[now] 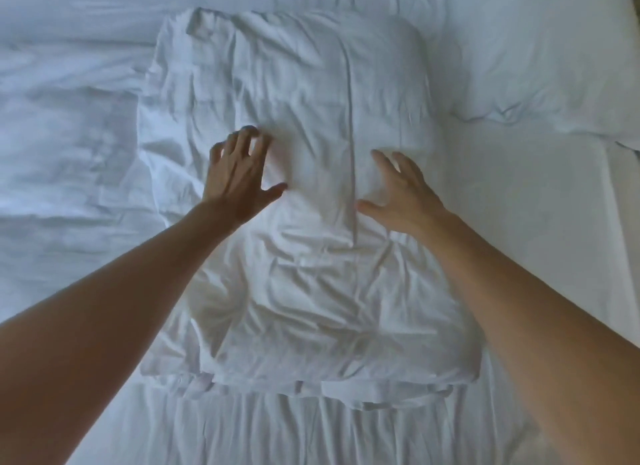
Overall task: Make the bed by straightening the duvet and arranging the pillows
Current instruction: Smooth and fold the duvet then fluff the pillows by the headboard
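A crumpled white pillow point(311, 83) lies lengthwise in the middle of the view on the white bed sheet point(502, 222). A long seam runs down its case. My left hand point(239, 173) rests on the pillow left of that seam, fingers spread. My right hand point(401, 194) lies flat on the pillow just right of the seam, fingers straight and apart. Neither hand grips any cloth. A second white pillow point(554, 55) sits at the upper right. Rumpled white duvet point(62, 152) covers the left side.
Wrinkled sheet fabric point(311, 430) stretches toward me below the pillow. The mattress edge point(623, 256) runs down the right side of the view. Everything in sight is white bedding.
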`<state>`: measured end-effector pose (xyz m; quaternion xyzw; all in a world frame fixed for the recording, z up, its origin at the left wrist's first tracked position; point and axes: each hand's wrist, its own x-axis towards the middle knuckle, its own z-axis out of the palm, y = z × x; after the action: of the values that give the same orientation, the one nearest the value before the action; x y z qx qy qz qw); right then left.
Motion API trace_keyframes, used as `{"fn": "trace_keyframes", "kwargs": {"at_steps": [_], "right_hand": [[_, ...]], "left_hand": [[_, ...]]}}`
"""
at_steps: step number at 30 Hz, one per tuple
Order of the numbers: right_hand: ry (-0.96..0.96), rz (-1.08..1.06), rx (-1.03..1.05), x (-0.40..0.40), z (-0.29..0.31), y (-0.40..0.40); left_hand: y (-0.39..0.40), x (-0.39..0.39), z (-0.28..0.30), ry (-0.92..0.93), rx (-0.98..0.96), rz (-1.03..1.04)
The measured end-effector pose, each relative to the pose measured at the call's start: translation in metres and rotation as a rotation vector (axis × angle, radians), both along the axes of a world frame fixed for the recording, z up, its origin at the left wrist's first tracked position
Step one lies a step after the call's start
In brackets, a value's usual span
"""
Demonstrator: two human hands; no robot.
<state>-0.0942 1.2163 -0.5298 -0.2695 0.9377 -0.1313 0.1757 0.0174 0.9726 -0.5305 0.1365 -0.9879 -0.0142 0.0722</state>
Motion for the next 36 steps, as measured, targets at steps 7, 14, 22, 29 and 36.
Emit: {"fn": "trace_keyframes", "kwargs": {"at_steps": [7, 14, 22, 29, 36], "right_hand": [[-0.296, 0.012, 0.38, -0.054, -0.032, -0.02], [0.228, -0.111, -0.172, -0.129, 0.01, -0.104], [-0.157, -0.278, 0.182, -0.212, -0.028, -0.151], [-0.053, -0.359, 0.076, -0.217, -0.077, -0.133], [0.124, -0.309, 0.062, -0.218, -0.089, -0.114]], "left_hand": [[-0.04, -0.036, -0.048, -0.626, 0.179, 0.053], [-0.06, -0.145, -0.009, 0.093, -0.077, 0.067], [-0.146, -0.207, -0.049, -0.041, 0.588, 0.741], [-0.154, -0.225, -0.081, -0.009, 0.9, 0.622], [-0.124, -0.246, -0.066, 0.135, 0.384, 0.492]]}}
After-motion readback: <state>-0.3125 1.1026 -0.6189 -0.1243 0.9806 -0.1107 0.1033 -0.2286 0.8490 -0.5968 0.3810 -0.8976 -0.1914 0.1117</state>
